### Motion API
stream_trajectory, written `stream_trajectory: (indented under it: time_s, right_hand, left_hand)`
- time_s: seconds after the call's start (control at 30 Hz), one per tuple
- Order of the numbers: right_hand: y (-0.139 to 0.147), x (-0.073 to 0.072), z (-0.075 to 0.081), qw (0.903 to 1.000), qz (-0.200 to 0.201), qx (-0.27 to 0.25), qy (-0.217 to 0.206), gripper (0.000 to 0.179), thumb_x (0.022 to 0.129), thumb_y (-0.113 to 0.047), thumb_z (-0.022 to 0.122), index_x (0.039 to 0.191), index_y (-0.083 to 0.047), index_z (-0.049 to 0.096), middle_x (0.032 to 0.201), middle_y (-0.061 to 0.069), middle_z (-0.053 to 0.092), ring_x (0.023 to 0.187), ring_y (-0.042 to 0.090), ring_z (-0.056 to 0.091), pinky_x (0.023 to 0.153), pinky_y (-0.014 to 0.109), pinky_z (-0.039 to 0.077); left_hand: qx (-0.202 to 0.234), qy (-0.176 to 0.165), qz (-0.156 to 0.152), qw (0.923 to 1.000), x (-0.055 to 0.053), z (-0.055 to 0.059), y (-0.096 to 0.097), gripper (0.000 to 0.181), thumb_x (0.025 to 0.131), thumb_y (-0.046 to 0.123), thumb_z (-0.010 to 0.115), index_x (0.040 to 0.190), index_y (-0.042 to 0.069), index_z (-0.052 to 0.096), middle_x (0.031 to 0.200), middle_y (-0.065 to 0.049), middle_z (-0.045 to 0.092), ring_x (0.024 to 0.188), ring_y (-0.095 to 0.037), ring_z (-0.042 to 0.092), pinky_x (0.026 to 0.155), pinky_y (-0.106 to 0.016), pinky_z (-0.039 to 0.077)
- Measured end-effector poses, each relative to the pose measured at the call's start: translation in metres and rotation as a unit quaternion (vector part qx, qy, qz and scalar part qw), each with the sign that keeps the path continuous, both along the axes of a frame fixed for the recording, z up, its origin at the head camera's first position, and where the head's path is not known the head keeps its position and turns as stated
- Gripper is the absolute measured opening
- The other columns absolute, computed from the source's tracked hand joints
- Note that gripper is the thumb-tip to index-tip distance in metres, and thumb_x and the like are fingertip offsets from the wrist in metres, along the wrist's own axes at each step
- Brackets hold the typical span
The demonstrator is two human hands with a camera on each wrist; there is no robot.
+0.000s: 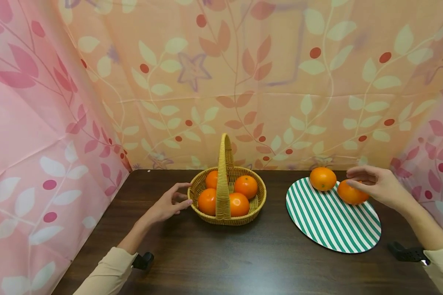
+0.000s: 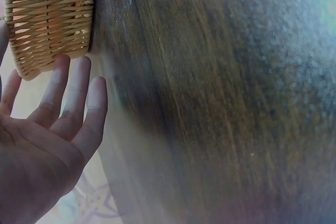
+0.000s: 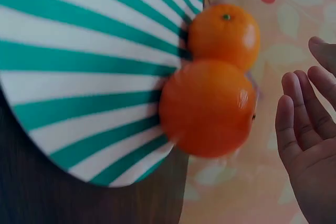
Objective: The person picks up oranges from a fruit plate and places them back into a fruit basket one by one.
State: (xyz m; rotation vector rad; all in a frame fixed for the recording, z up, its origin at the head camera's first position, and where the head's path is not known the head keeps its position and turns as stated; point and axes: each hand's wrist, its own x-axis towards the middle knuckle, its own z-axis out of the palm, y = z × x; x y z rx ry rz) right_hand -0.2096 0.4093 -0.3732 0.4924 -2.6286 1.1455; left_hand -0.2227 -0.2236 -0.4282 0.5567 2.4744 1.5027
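Note:
My left hand (image 1: 170, 203) is at the left side of a yellow wicker basket (image 1: 240, 221), its fingertips at the rim. In the left wrist view its fingers (image 2: 77, 90) are extended and fairly straight beside the woven wall. Several oranges (image 1: 245, 187) sit inside the basket, under its tall handle (image 1: 223, 184). Over on the right, my right hand (image 1: 385, 188) hovers with spread thumb and fingers by an orange (image 1: 350, 195). The right wrist view shows a gap between that hand and the orange. A second orange (image 1: 323, 179) rests beside it, toward the back of a green-and-white striped oval mat (image 1: 330, 223).
The basket and mat stand on a dark wooden table (image 1: 221, 258), with a stretch of tabletop between them. Patterned cloth (image 1: 277, 82) hangs behind the table and along both sides. Black straps are on both wrists.

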Motion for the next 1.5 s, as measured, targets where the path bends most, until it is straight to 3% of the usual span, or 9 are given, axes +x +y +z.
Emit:
stream_trajectory:
  time_s: [0.1,0.3,0.53,0.73,0.83,0.93,1.07,1.33,1.5]
  right_hand:
    - [0.012,-0.001,-0.003,0.9999,-0.007,-0.008,0.006,0.028,0.092,-0.005,0.076,0.117,0.004,0.067,0.108,0.013,0.070,0.089,0.005,0.068,0.074,0.013,0.050]
    - [0.030,-0.001,-0.011,0.9997,-0.014,-0.010,0.018,0.028,0.092,-0.001,0.075,0.116,0.007,0.064,0.103,-0.002,0.069,0.086,-0.004,0.066,0.070,0.012,0.050]
    - [0.040,-0.002,-0.015,0.9995,-0.031,0.001,0.011,0.030,0.093,-0.005,0.076,0.117,0.007,0.063,0.102,-0.004,0.068,0.084,-0.007,0.064,0.069,0.012,0.050]
    - [0.047,-0.003,-0.019,0.9992,-0.040,0.004,0.004,0.032,0.092,-0.006,0.076,0.118,0.008,0.063,0.100,-0.015,0.066,0.083,-0.008,0.064,0.068,0.011,0.050]
    - [0.050,-0.003,-0.021,0.9986,-0.050,0.008,-0.016,0.039,0.093,-0.010,0.077,0.124,0.007,0.060,0.105,-0.010,0.066,0.086,-0.011,0.061,0.068,0.013,0.050]
    - [0.051,-0.003,-0.025,0.9976,-0.049,0.022,-0.043,0.051,0.093,-0.015,0.077,0.133,0.006,0.053,0.119,0.009,0.063,0.091,-0.015,0.055,0.068,0.016,0.051]
    - [0.051,-0.002,-0.030,0.9973,-0.016,0.027,-0.066,0.064,0.093,-0.012,0.077,0.144,0.005,0.042,0.134,0.030,0.048,0.100,-0.016,0.048,0.072,0.015,0.050]
    - [0.050,-0.003,-0.039,0.9977,0.019,0.026,-0.059,0.077,0.089,-0.006,0.079,0.152,-0.001,0.036,0.137,0.021,0.045,0.108,-0.015,0.044,0.078,0.012,0.048]
    - [0.050,-0.005,-0.039,0.9974,0.026,0.029,-0.060,0.077,0.088,-0.005,0.080,0.150,0.005,0.035,0.138,0.033,0.044,0.106,-0.015,0.044,0.076,0.015,0.050]
  left_hand:
    - [-0.002,0.003,-0.001,1.0000,-0.001,-0.001,-0.001,0.056,0.102,0.015,0.066,0.151,0.008,0.040,0.122,-0.025,0.063,0.091,-0.042,0.068,0.073,-0.053,0.055]
    - [-0.004,0.003,-0.003,1.0000,-0.001,-0.001,-0.002,0.056,0.102,0.015,0.066,0.151,0.008,0.040,0.123,-0.026,0.062,0.093,-0.043,0.068,0.072,-0.053,0.055]
    - [-0.004,0.007,-0.007,0.9999,-0.002,-0.003,-0.002,0.056,0.102,0.015,0.066,0.151,0.006,0.039,0.121,-0.025,0.063,0.088,-0.042,0.068,0.069,-0.049,0.055]
    - [-0.003,0.003,-0.004,1.0000,-0.001,-0.002,-0.001,0.057,0.102,0.016,0.066,0.151,0.007,0.039,0.123,-0.026,0.062,0.093,-0.042,0.068,0.073,-0.052,0.056]
    - [-0.002,0.002,-0.006,1.0000,0.000,-0.001,-0.001,0.058,0.102,0.016,0.066,0.152,0.007,0.038,0.123,-0.026,0.062,0.094,-0.043,0.068,0.074,-0.053,0.056]
    - [-0.002,0.003,-0.007,1.0000,0.001,0.000,-0.001,0.058,0.102,0.016,0.066,0.152,0.007,0.038,0.123,-0.026,0.062,0.094,-0.043,0.068,0.074,-0.053,0.056]
    - [-0.001,0.002,-0.004,1.0000,0.001,0.000,-0.001,0.058,0.102,0.016,0.066,0.152,0.007,0.038,0.122,-0.025,0.063,0.093,-0.043,0.068,0.073,-0.052,0.056]
    - [0.002,0.001,-0.005,1.0000,0.000,0.001,-0.001,0.059,0.102,0.016,0.066,0.153,0.008,0.037,0.123,-0.026,0.063,0.092,-0.042,0.068,0.073,-0.053,0.056]
    - [-0.003,-0.002,-0.001,1.0000,0.000,0.001,0.000,0.059,0.102,0.017,0.067,0.152,0.008,0.038,0.123,-0.026,0.062,0.093,-0.041,0.068,0.073,-0.053,0.056]
